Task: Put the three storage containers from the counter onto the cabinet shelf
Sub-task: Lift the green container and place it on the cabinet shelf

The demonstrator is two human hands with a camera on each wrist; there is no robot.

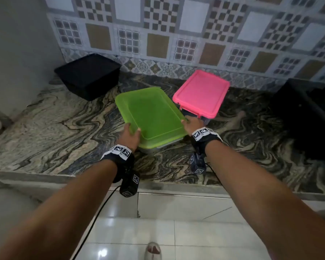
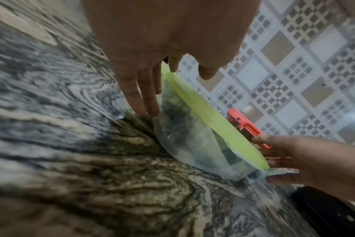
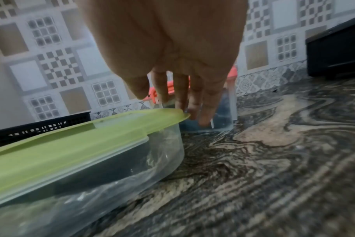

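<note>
A clear storage container with a green lid point(image 1: 152, 115) rests on the marbled counter point(image 1: 64, 132). My left hand point(image 1: 130, 135) is at its near left corner, fingers straight down along the clear wall point(image 2: 184, 136) and thumb point(image 2: 208, 72) just above the lid. My right hand point(image 1: 191, 124) is at the near right corner. Its straight fingers point(image 3: 205, 102) reach past the lid's tip point(image 3: 180, 114), and its thumb point(image 3: 139, 86) hangs above the lid. A pink-lidded container point(image 1: 201, 93) stands just behind, on the right. A black slotted bin point(image 1: 88, 76) sits at the back left.
A patterned tile wall point(image 1: 176, 34) backs the counter, and a grey wall closes its left end. A large black box point(image 1: 306, 117) stands on the counter at the far right. The counter's front edge point(image 1: 158, 186) lies below my wrists, with white floor tiles beneath.
</note>
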